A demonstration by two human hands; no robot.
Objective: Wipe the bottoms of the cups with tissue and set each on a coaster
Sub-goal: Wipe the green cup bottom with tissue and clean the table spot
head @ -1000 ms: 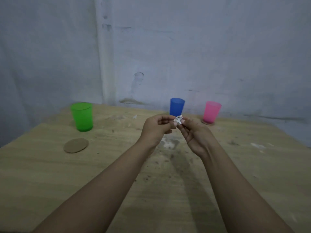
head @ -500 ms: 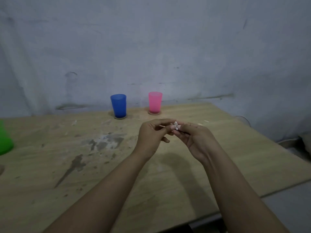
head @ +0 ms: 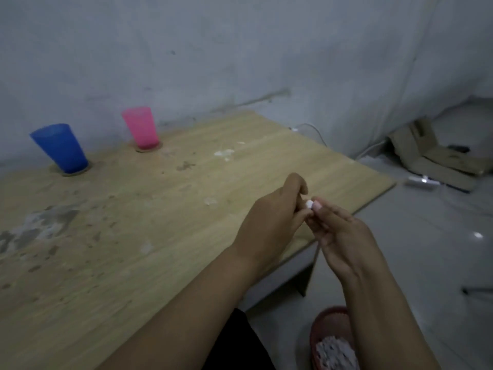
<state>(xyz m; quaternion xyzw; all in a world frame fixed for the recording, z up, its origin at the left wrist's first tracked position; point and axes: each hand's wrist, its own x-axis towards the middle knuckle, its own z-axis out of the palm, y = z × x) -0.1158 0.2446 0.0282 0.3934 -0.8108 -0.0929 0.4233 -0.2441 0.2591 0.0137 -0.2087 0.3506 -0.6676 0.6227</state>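
Observation:
My left hand (head: 269,222) and my right hand (head: 338,231) meet over the table's right edge, both pinching a small white wad of tissue (head: 389,204) between their fingertips. A blue cup (head: 60,148) stands upright on a brown coaster (head: 88,168) at the back left of the wooden table (head: 133,236). To its right a pink cup (head: 140,127) stands on another coaster (head: 159,147). The green cup is out of view.
A red basket (head: 324,327) with crumpled white tissue sits on the floor below my right forearm. Cardboard pieces (head: 432,156), a white cable (head: 314,129) and a white power strip (head: 421,180) lie on the floor at the right. The grey wall stands just behind the cups.
The view has swung right: the cups slid left, the green cup left the frame, and the floor and basket came into sight. Both hands still pinch the tissue, now over the table's right edge.

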